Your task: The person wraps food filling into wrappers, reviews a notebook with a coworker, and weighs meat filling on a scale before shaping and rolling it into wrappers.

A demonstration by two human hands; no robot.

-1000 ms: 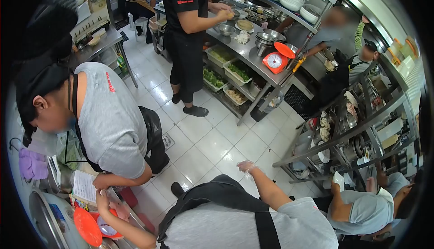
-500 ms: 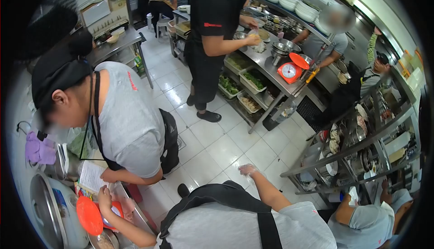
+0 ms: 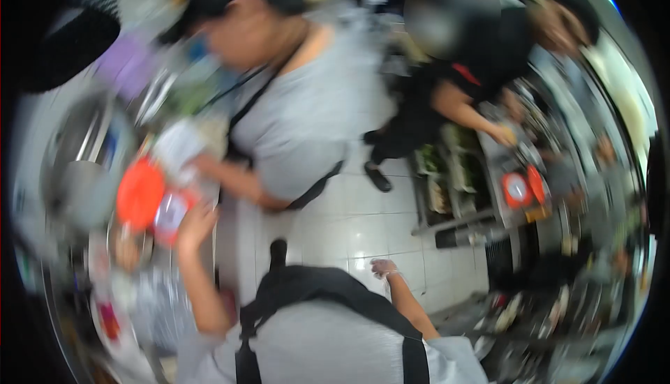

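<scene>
Glossy white floor tiles run through the middle of a crowded kitchen, much of it smeared by motion blur. At the far left stands a large round metal pot, with a purple cloth beyond it. Just right of the pot are a round orange-red plastic dish and, beside it, an orange-red scale with a round pale dial. Nearer the wearer lies a clear, crumpled plastic bag. A white paper sheet sits beyond the scale, by the arm of a person in a grey T-shirt and black cap.

The left hand is at the scale's right edge, its fingers close together; blur hides whether they grip or only touch it. Farther right, over the tiles and well apart from the scale, the right hand, in a clear glove, is loosely open with fingers bent, nothing visible in it.

Beyond, a person in black holds something small and yellowish over a steel table, where another orange-red scale stands. Containers of greens fill the shelf below, and a blurred metal rack occupies the lower right
</scene>
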